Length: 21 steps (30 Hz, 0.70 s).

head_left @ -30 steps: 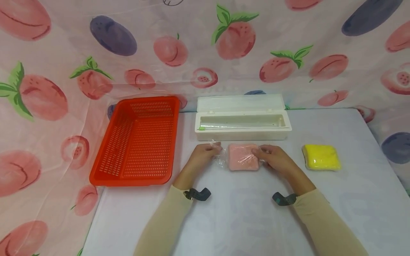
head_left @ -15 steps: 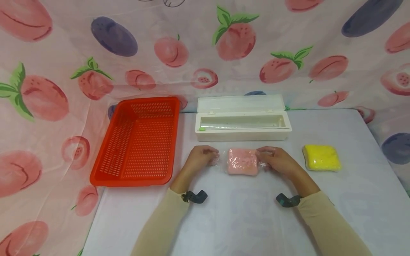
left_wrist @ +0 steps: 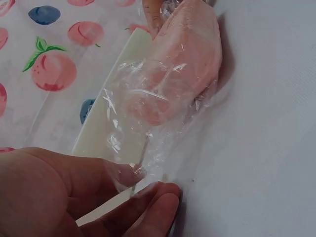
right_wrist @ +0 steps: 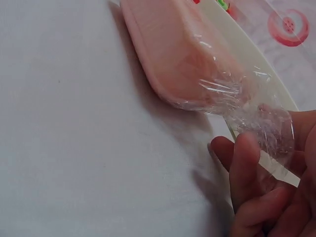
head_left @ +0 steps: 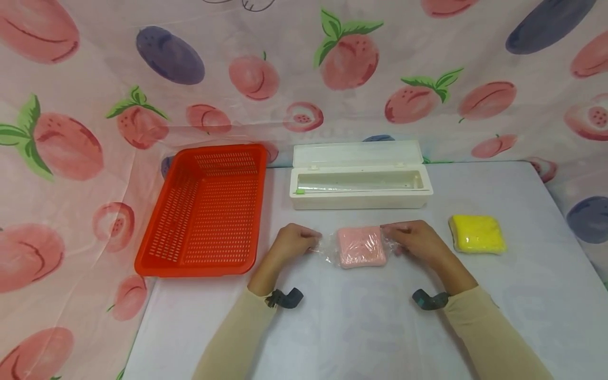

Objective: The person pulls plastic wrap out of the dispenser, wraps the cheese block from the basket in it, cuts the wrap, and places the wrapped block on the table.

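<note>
A pink rounded-square slab (head_left: pixel 362 246) sits in front of the white box, covered in clear plastic wrap (head_left: pixel 329 249). Loose film sticks out past its left and right sides. My left hand (head_left: pixel 293 241) pinches the left end of the film between thumb and fingers, a short way from the slab. At the other side my right hand (head_left: pixel 418 241) holds the gathered film (right_wrist: pixel 271 133) close to the slab's edge. Seen from the left wrist, the film stretches from my fingertips (left_wrist: pixel 168 190) up to the slab (left_wrist: pixel 190 54). Folds in the film partly veil the slab's ends.
Behind the slab stands a long white plastic wrap dispenser (head_left: pixel 361 202) with its lid raised and a green slider (head_left: pixel 300 191). A red perforated basket (head_left: pixel 249 253) is at the left. To the right lies a yellow wrapped block (head_left: pixel 477 234). Fruit-patterned cloth hangs behind the table.
The slab has come slightly nearer the person. My left hand has moved left and down, drawing the film end outward. My right hand has left the slab's top for the film at its right side.
</note>
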Tool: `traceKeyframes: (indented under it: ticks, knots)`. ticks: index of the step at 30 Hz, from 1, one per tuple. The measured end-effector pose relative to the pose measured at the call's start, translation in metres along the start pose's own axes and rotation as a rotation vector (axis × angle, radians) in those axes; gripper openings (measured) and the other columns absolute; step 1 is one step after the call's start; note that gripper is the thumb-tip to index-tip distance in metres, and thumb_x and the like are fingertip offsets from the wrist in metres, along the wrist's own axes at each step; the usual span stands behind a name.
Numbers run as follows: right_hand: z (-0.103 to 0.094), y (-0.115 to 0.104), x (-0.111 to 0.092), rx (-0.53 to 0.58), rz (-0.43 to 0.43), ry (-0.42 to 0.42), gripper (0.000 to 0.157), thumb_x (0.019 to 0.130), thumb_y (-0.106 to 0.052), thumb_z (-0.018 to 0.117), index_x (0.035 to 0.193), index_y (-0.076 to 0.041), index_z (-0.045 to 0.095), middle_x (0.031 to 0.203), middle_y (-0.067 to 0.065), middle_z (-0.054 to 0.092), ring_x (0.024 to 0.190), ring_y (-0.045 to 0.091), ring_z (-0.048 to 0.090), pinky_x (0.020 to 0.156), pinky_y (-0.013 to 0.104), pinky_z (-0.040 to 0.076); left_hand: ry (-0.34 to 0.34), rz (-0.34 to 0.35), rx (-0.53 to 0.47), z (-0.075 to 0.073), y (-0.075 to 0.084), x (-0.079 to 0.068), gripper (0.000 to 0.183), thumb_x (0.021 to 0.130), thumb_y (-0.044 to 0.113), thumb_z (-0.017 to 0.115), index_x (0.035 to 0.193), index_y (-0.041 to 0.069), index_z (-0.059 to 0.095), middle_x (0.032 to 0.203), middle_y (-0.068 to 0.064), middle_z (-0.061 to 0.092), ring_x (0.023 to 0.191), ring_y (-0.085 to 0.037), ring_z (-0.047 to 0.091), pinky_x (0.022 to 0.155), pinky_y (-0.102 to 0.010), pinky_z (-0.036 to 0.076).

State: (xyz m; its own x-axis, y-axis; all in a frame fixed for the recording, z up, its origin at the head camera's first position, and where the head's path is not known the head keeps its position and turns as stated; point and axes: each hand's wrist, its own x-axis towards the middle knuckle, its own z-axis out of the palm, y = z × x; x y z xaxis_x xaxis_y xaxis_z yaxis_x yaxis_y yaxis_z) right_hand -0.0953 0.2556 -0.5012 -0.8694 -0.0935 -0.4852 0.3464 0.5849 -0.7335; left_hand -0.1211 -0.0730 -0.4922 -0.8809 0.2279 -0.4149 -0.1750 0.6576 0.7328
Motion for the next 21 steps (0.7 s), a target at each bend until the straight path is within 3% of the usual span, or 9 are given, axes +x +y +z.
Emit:
traceKeyframes:
  ticks: [3,7,12,16,21]
  knots:
    - [-0.003,0.003,0.0,0.027,0.014,0.008,0.047,0.102,-0.047,0.058,0.136,-0.016,0.066,0.099,0.005,0.071,0.079,0.021,0.062,0.07,0.028,0.05,0.021,0.033,0.031,0.0,0.0,-0.003,0.028,0.093,0.018,0.066,0.116,0.01,0.078,0.099,-0.007,0.076,0.084,-0.02,0.066,0.079,-0.034,0.056]
    - [-0.006,0.008,0.0,0.066,0.04,-0.007,0.056,0.103,-0.053,0.053,0.143,-0.014,0.058,0.097,0.007,0.069,0.081,0.021,0.061,0.069,0.026,0.051,0.079,0.099,0.078,0.004,0.003,-0.004,0.037,0.099,0.024,0.061,0.131,0.009,0.068,0.121,-0.011,0.073,0.11,-0.027,0.066,0.099,-0.046,0.054]
    - [-0.008,0.007,-0.005,0.083,0.077,-0.076,0.075,0.1,-0.063,0.049,0.153,-0.01,0.044,0.108,0.011,0.072,0.087,0.021,0.069,0.077,0.029,0.056,0.136,0.192,0.102,0.015,0.018,0.0,0.046,0.104,0.036,0.055,0.144,0.012,0.058,0.138,-0.01,0.065,0.128,-0.03,0.061,0.106,-0.051,0.051]
    - [-0.007,0.004,-0.011,0.132,0.068,-0.158,0.072,0.099,-0.057,0.057,0.15,-0.007,0.043,0.114,0.014,0.074,0.091,0.023,0.074,0.083,0.03,0.06,0.1,0.243,0.161,0.022,0.031,0.007,0.043,0.103,0.037,0.056,0.139,0.014,0.063,0.138,-0.006,0.066,0.131,-0.026,0.06,0.108,-0.048,0.05]
    - [-0.001,0.003,-0.015,0.212,0.041,-0.221,0.075,0.094,-0.044,0.072,0.147,-0.002,0.041,0.114,0.015,0.075,0.097,0.024,0.076,0.085,0.033,0.062,-0.021,0.245,0.244,0.029,0.043,0.015,0.038,0.103,0.034,0.058,0.133,0.014,0.068,0.128,-0.005,0.072,0.12,-0.022,0.066,0.1,-0.041,0.055]
